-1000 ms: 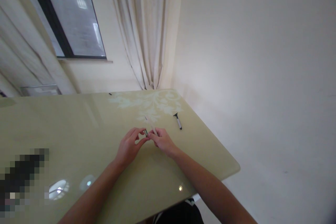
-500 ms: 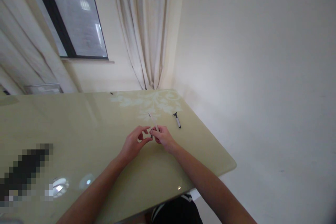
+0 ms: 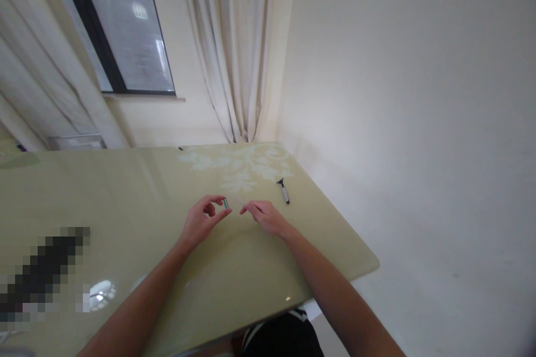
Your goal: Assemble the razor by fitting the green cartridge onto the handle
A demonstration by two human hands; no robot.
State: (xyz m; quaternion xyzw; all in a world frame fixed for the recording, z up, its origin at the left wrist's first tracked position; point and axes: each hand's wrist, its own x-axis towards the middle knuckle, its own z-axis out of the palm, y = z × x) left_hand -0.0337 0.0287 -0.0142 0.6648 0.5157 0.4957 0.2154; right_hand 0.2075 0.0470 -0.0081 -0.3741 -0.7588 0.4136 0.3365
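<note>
Pinching a small green-and-silver piece (image 3: pixel 226 203) between thumb and fingertip, the left hand (image 3: pixel 199 220) has it raised near the middle of the desk (image 3: pixel 335 240), and from where I stand that slim grip looks like the weak point. So little of the piece is covered that a slight roll of the thumb could tip it out; the desk's glossy top would do little to stop it sliding. The right hand (image 3: pixel 268 217) is just beside, its fingers partly curled and one pointing left towards the piece without touching it; I cannot tell whether anything is tucked inside. A careless nudge from that finger could knock the piece loose. The razor (image 3: pixel 283 192) lies on the desk beyond the right hand, to its far right, head facing the far side, and a wide swing of that hand might push it towards the right edge. A small dark bit (image 3: pixel 180 148) sits by the far edge, where a bump could send it over, though both hands are well apart from it.
</note>
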